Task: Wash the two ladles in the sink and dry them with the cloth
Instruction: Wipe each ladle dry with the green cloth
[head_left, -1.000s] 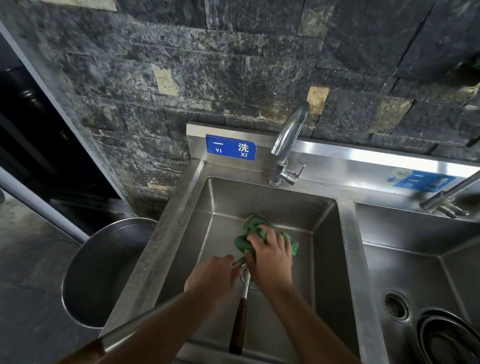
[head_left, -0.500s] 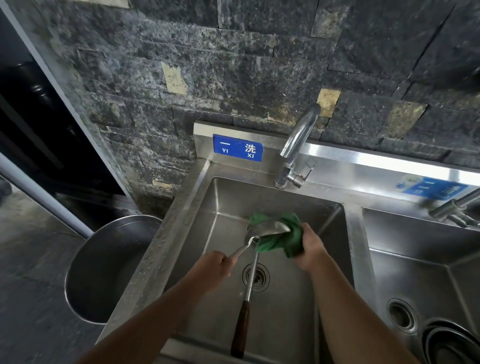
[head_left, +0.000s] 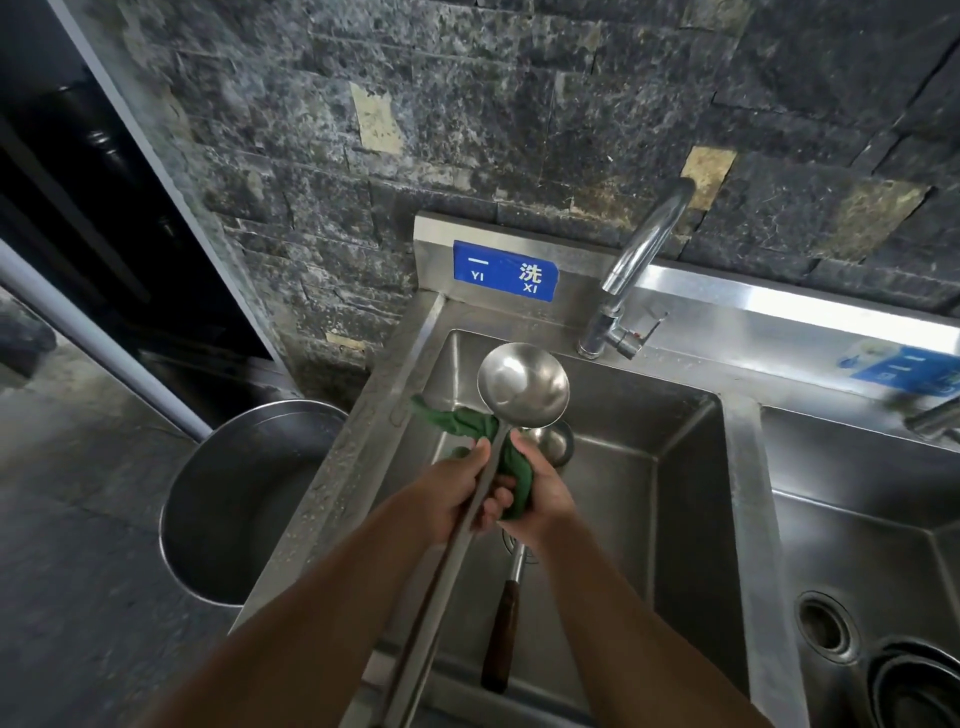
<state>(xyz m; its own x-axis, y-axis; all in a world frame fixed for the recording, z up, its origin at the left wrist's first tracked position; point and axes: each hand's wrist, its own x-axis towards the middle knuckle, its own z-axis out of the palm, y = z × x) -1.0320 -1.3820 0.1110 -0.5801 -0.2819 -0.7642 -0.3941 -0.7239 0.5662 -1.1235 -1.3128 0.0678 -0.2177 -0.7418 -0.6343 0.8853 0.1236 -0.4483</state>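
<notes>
My left hand (head_left: 453, 493) grips the raised ladle (head_left: 522, 387) by its stem; right hand (head_left: 545, 496) pinches the green cloth (head_left: 467, 423) around that stem just beside it. Second ladle (head_left: 501, 639) lies in the sink (head_left: 675, 467) beneath both hands.

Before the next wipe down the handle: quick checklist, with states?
1. Left hand grips the long steel ladle by its shaft: ok.
2. Right hand holds the green cloth against that shaft: ok.
3. Ladle bowl dry: cannot tell.
4. Chrome tap shows no stream: ok.
5. Wooden-handled second ladle out of the steel sink basin: not ok, lies in it.
</notes>
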